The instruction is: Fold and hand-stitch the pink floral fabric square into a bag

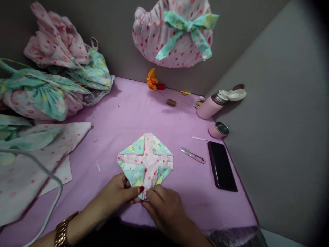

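A folded patchwork fabric piece point(147, 159), with green floral corners and a pink dotted cross, lies on the purple table cover point(108, 130). My left hand point(123, 190) pinches its near corner, the thumb on top and the other fingers partly under the cloth. Beside it, my right hand point(164, 204) closes on the same near corner from the right, its fingertips partly hidden. To the right of the fabric lie small thread snips point(193, 156), their blades pointing left.
Pink and green fabric bundles point(56, 79) fill the left side, with a grey cable point(55, 175) in front. On the right are a phone point(222, 166), a pink cup point(218, 130) and a pink bottle point(209, 107). Thread spools point(171, 102) lie at the back, below a hanging bow-tied fabric item point(174, 37).
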A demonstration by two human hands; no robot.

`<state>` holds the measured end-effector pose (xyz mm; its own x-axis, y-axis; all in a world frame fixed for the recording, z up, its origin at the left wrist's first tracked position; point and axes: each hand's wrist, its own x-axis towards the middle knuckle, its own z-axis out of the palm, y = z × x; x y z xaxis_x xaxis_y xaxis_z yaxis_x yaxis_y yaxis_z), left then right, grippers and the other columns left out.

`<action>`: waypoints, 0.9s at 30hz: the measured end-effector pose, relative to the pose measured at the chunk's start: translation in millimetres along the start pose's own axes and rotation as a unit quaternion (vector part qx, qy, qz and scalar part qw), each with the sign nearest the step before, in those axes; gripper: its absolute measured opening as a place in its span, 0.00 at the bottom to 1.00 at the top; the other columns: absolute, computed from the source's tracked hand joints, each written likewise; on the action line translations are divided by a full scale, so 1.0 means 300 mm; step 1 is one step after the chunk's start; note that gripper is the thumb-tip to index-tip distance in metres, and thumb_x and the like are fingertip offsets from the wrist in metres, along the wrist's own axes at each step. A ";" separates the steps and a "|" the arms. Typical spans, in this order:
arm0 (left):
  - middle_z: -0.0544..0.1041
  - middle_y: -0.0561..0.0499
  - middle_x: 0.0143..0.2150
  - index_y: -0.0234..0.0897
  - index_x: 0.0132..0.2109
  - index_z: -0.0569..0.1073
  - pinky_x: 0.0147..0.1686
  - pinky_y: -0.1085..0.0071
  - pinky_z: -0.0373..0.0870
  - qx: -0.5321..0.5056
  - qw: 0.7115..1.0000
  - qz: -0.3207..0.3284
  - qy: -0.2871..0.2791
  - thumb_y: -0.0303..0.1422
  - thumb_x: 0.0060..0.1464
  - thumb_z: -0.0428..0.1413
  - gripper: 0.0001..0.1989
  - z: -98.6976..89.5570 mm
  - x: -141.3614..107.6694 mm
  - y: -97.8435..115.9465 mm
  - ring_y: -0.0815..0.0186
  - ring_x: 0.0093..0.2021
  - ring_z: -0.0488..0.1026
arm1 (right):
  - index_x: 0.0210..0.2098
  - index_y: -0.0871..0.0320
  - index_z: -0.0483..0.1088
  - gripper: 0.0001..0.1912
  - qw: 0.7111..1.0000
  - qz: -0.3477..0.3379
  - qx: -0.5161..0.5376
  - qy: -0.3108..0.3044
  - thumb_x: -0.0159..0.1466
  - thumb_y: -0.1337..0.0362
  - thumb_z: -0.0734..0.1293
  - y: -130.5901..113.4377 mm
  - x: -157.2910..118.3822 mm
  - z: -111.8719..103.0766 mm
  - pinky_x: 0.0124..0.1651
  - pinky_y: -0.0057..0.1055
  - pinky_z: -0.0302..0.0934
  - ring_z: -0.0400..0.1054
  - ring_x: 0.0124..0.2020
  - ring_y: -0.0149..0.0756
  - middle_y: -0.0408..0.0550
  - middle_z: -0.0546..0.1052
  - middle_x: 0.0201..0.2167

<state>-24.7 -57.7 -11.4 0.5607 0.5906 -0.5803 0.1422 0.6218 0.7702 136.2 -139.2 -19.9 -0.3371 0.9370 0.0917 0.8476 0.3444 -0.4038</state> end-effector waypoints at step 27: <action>0.71 0.55 0.20 0.32 0.29 0.71 0.21 0.76 0.58 0.006 0.999 -0.040 -0.025 0.34 0.43 0.60 0.09 -0.009 0.011 -0.002 0.72 0.20 0.64 | 0.36 0.59 0.66 0.05 0.983 0.017 0.113 0.146 0.61 0.72 0.60 0.062 -0.051 -0.001 0.30 0.29 0.57 0.64 0.28 0.34 0.48 0.70 0.27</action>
<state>-25.2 -54.6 -14.4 0.5880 0.5127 -0.6257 0.1972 0.6593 0.7256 157.2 -147.2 -28.4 -0.1494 0.9358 0.3193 0.7326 0.3216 -0.5999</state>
